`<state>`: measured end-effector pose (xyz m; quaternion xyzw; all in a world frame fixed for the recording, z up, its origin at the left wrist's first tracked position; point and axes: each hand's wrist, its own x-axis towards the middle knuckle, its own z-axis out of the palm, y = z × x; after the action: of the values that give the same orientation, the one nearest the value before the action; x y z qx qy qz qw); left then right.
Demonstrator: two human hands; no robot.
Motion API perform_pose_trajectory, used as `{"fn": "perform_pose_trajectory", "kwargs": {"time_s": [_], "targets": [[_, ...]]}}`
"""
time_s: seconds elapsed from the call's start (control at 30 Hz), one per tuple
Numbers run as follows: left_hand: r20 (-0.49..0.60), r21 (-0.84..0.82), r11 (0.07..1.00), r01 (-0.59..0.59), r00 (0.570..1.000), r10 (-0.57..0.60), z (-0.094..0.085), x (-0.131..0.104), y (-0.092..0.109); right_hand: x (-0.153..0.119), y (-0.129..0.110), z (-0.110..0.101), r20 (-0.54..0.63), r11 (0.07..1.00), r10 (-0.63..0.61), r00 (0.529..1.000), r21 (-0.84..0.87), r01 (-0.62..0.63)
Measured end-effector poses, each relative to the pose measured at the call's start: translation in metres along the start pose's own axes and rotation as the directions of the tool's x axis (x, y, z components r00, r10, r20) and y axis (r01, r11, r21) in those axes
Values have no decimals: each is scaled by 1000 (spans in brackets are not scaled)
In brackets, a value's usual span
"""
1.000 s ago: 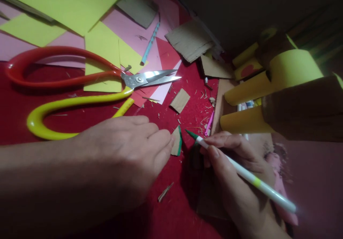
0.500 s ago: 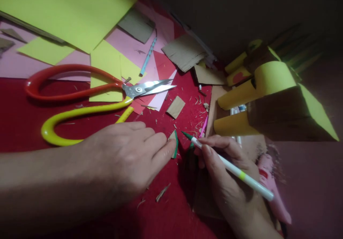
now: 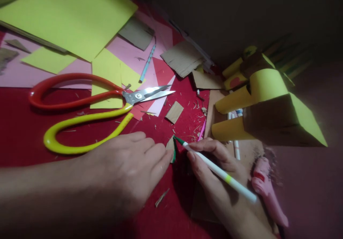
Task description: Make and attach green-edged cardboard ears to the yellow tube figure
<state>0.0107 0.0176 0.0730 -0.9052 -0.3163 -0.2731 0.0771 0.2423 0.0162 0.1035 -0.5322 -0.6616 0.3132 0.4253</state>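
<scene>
In my right hand [image 3: 222, 174] is a white marker [image 3: 214, 167] with a green tip and a yellow band. Its tip touches the upper edge of a small cardboard piece [image 3: 170, 146] whose right edge is coloured green. My left hand [image 3: 136, 164], fingers closed together, grips that piece at its left side; the fingertips partly hide it. Just above my left hand lie large scissors [image 3: 138, 96] with one red and one yellow handle, blades slightly apart. A small cardboard rectangle [image 3: 174, 112] rests above the marker tip.
Yellow paper [image 3: 72, 17], pink paper [image 3: 134, 58] and cardboard scraps [image 3: 183, 58] cover the far side. A blue pencil [image 3: 147, 64] lies among them. At right stand a yellow-and-brown paper model [image 3: 268, 117] and a pink tool [image 3: 268, 192]. Small shavings litter the red cloth [image 3: 107, 210].
My right hand has moved left, bringing the marker tip onto the cardboard piece's edge. My left hand stays on the piece. The whole view has shifted slightly.
</scene>
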Motion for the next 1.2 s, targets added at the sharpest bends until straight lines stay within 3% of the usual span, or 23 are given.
{"fn": "perform_pose_trajectory", "kwargs": {"time_s": [0.2, 0.63, 0.73, 0.93, 1.2], "targets": [[33, -34, 999, 9, 999, -8, -6, 3, -2, -4, 4, -4, 73, 999, 29, 997, -44, -26], [87, -28, 999, -14, 996, 17, -6, 2, -4, 1, -2, 1, 47, 994, 8, 999, -113, -2], [81, -51, 999, 0, 997, 4, -6, 2, -3, 0, 0, 3, -20, 997, -26, 999, -78, 24], [103, -9, 1000, -3, 995, 4, -5, 2, -2, -4, 3, -2, 62, 997, 59, 996, -59, -55], [100, -26, 1000, -4, 995, 7, -4, 0, -2, 0, -1, 1, 17, 998, 45, 999, -53, -44]]}}
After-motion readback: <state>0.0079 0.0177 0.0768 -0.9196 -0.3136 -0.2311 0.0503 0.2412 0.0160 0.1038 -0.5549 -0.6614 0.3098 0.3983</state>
